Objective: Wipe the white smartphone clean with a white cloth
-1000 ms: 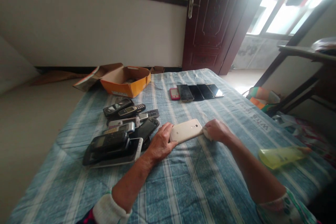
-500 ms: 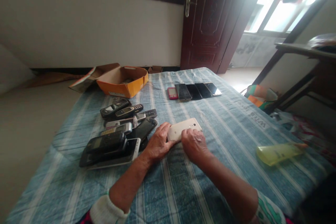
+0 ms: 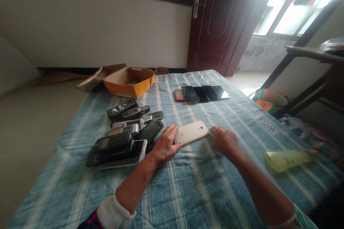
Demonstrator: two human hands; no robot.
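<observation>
Pale gold phone [image 3: 191,133]: back side up over the middle of the striped cover [image 3: 215,189], camera end to the right. Whether it lay flat or was slightly raised, I could not tell.

My left hand [image 3: 166,145] was clamped on the phone's left end, thumb along the near edge, fingers toward the far edge. My right hand [image 3: 225,141] was at the phone's right end, fingers curled together on a small pale scrap [image 3: 211,131]; the scrap was mostly hidden, material not determined.

Left of my left hand: a heap of old handsets, overlapping. Nearest in it were a thick black handset [image 3: 113,145] and, partly beneath, a white-edged phone [image 3: 143,149]. A dark touchscreen phone [image 3: 150,129] lay on the heap's right side, just beside my left hand.

Far side: an overlapping row of dark phones [image 3: 190,94], screens up, with a small pink-framed object [image 3: 179,95] at its left end. Far left: an orange box [image 3: 120,90], open, flap folded out to the left.

Near right, well apart from my right hand: a yellow translucent bottle [image 3: 287,160], on its side. Beyond the cover stood a dark red door [image 3: 209,39].
</observation>
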